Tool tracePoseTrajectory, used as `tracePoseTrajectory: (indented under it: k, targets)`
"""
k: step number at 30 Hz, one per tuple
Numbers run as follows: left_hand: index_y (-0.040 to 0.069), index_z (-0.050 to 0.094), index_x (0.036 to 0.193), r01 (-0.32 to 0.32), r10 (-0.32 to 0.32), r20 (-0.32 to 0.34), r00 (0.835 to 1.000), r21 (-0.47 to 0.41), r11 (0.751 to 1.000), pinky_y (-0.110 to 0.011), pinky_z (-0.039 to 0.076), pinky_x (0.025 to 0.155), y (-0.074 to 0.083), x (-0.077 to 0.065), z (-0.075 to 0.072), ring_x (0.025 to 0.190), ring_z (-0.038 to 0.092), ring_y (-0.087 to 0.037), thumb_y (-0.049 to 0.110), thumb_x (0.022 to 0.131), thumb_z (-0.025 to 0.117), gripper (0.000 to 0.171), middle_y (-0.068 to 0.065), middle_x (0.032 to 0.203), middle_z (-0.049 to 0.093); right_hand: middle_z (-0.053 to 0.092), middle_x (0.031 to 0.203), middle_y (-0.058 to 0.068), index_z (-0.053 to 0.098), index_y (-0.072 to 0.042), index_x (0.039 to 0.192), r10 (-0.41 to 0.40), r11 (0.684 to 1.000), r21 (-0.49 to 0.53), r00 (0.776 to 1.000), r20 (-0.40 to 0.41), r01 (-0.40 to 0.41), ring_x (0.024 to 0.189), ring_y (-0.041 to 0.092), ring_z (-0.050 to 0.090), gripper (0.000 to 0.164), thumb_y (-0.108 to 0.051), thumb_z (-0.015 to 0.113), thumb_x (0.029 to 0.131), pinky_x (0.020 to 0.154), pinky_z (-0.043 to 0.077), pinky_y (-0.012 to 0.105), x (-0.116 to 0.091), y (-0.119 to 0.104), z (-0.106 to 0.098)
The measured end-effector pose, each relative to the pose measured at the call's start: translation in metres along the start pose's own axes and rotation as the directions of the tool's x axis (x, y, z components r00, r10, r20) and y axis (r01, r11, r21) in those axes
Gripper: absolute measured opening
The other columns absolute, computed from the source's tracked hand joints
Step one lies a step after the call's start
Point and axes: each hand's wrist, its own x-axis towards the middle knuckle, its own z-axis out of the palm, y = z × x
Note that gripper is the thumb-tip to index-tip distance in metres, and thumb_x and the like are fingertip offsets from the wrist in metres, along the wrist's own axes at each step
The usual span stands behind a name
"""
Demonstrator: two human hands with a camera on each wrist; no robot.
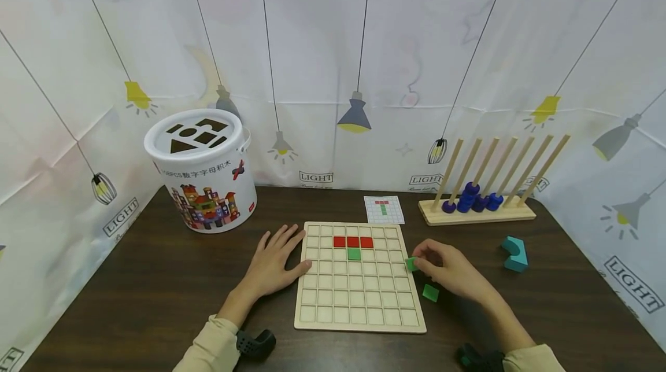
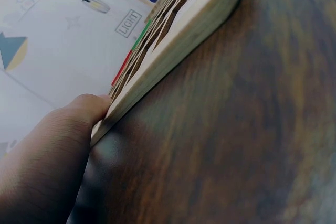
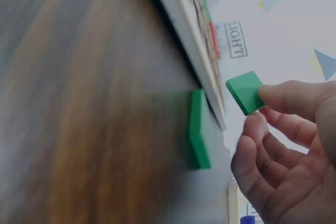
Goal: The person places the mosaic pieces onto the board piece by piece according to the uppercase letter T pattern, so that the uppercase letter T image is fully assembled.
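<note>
A square wooden grid board [image 1: 326, 283] lies on the table, with three red tiles [image 1: 352, 242] in a row and one green tile [image 1: 354, 254] under the middle one. My left hand [image 1: 272, 265] rests at the board's left edge, fingers straight, the thumb touching the rim. Between thumb and fingers my right hand [image 1: 450, 266] pinches another green tile [image 3: 244, 92], held just over the board's right edge. One more loose green tile [image 1: 430, 293] lies on the table beside the board, below the right hand.
Behind the board lies a pattern card [image 1: 394, 214] showing a red and green T. A white bucket [image 1: 203, 146] stands back left. Back right is a wooden peg stand [image 1: 478, 217] with blue beads. A teal curved block [image 1: 515, 254] sits to the right.
</note>
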Motion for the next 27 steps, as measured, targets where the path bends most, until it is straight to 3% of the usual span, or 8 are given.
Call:
tracePoseTrajectory:
  k: [21,27]
  targets:
    - [0.026,0.032,0.149,0.009,-0.009,0.011,1.000,0.020,1.000,-0.059,0.011,0.115,-0.002,0.001,-0.002,0.146,0.021,-0.027,0.067,0.088,0.043,0.074,-0.003,0.156,0.028,0.063,0.089,0.011,0.062,-0.007,0.104,-0.001,0.992,0.130,0.996,0.092,-0.011,0.067,0.015,0.058,0.021,-0.026,0.060,0.093,0.057,0.053,0.028,0.024,-0.022,0.021]
    - [0.026,0.031,0.149,0.008,-0.009,0.016,1.000,0.027,1.000,-0.058,0.011,0.116,-0.002,0.000,-0.001,0.146,0.021,-0.026,0.067,0.089,0.042,0.073,-0.003,0.156,0.028,0.063,0.091,0.012,0.062,-0.006,0.103,0.010,0.989,0.144,0.995,0.099,-0.024,0.061,0.015,0.057,0.020,-0.023,0.061,0.093,0.048,0.050,0.029,0.028,-0.030,0.029]
